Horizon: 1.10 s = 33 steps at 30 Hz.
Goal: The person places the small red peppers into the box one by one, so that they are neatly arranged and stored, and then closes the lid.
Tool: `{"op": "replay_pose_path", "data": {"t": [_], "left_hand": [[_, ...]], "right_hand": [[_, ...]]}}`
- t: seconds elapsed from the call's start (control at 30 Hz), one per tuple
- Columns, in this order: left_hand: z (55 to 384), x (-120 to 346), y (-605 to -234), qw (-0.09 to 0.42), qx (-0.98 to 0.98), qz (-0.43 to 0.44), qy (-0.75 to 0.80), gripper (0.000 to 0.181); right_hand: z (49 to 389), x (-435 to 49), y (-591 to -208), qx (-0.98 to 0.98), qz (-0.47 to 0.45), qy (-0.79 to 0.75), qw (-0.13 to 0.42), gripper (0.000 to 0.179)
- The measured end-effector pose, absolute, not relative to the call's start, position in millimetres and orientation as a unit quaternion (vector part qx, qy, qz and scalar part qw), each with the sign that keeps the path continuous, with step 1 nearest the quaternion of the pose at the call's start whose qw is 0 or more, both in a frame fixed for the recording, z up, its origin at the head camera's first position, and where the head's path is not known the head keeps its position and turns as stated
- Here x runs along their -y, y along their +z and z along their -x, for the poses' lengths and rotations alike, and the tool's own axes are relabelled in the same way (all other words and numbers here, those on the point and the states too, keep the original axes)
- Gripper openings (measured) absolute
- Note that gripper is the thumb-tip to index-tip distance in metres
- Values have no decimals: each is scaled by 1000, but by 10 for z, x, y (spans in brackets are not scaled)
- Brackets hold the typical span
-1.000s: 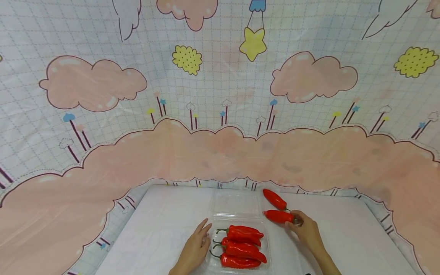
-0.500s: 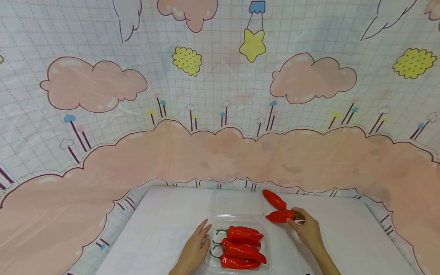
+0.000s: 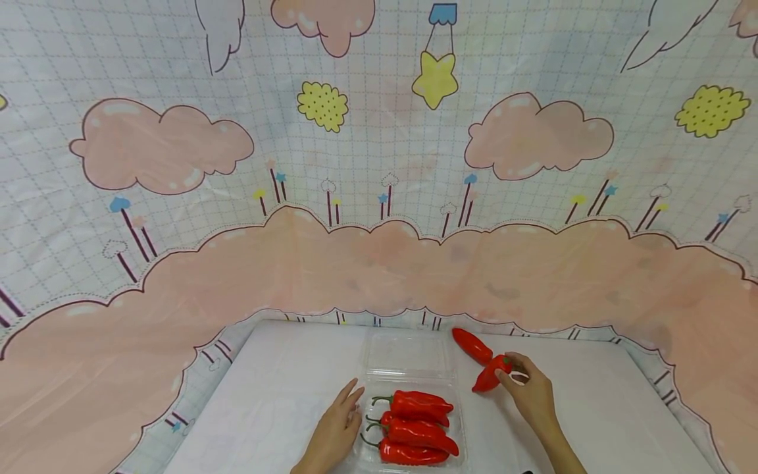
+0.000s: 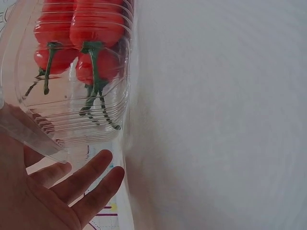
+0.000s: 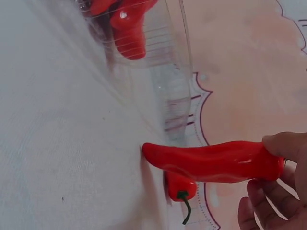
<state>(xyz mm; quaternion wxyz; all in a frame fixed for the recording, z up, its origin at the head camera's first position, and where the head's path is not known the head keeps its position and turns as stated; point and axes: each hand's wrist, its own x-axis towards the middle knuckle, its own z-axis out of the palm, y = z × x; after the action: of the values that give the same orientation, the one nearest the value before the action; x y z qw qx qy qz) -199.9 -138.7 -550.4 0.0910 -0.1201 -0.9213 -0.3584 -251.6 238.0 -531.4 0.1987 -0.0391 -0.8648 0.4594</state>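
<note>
My right hand (image 3: 531, 390) pinches a red chili pepper (image 3: 489, 377) by its stem end, between thumb and fingers. In the right wrist view this pepper (image 5: 216, 160) is held over the table with its tip pointing toward the table. A second red pepper (image 3: 472, 345) lies just behind it, its green stem (image 5: 183, 201) showing in the right wrist view. Several red peppers (image 3: 419, 431) lie side by side in a clear plastic box (image 3: 464, 454), stems to the left. My left hand (image 3: 333, 429) is at the box's left side, fingers extended and holding nothing; its thumb is hidden in the left wrist view.
The box's clear lid (image 3: 407, 353) lies folded back behind it. Everything sits on a white table (image 3: 284, 368). A patterned cloth (image 3: 355, 276) with clouds and stars hangs behind and around the table.
The pepper in my right hand has turned, its tip swinging from the left toward the table's front. The right hand has shifted only slightly; the left hand and box look unmoved.
</note>
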Motion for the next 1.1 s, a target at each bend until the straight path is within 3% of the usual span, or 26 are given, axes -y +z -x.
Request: {"op": "replay_pose_path", "data": {"t": [0.5, 1.1], "left_hand": [[2017, 1393, -5523, 82, 924, 114, -356, 42], [2025, 1393, -5521, 79, 924, 114, -358, 42]], "right_hand": [[2406, -2313, -5103, 840, 59, 501, 197, 49], [2285, -2216, -4949, 809, 53, 543, 220, 45]]}}
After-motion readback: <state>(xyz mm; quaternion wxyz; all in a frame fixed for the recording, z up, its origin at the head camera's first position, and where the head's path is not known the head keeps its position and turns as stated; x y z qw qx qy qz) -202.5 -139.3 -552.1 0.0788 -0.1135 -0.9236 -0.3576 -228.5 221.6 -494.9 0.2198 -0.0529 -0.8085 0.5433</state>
